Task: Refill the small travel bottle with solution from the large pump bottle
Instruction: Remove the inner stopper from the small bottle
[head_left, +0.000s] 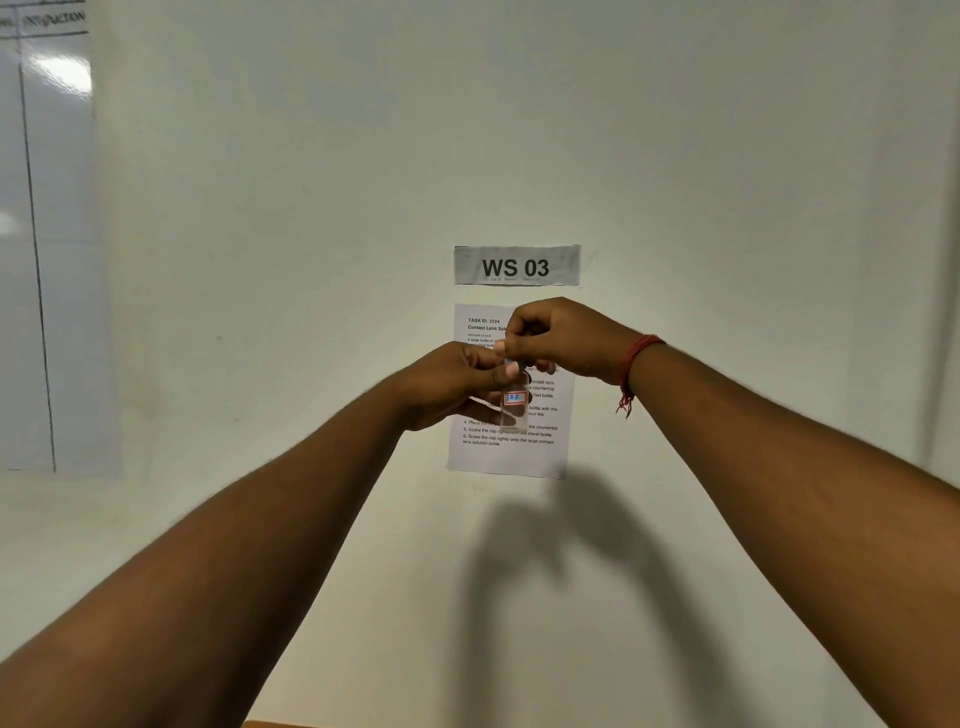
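I hold both arms out in front of a white wall. My left hand (457, 384) grips a small clear travel bottle (514, 408) with a red-bordered label, held upright at chest height. My right hand (561, 338) is above it, with its fingertips pinched at the bottle's top, where the cap is hidden by the fingers. A red thread is tied round my right wrist. The large pump bottle is not in view.
A printed instruction sheet (506, 452) is stuck on the wall right behind the bottle, under a "WS 03" sign (517, 266). A glossy whiteboard (47, 249) hangs at the left. A sliver of wooden surface (270, 724) shows at the bottom edge.
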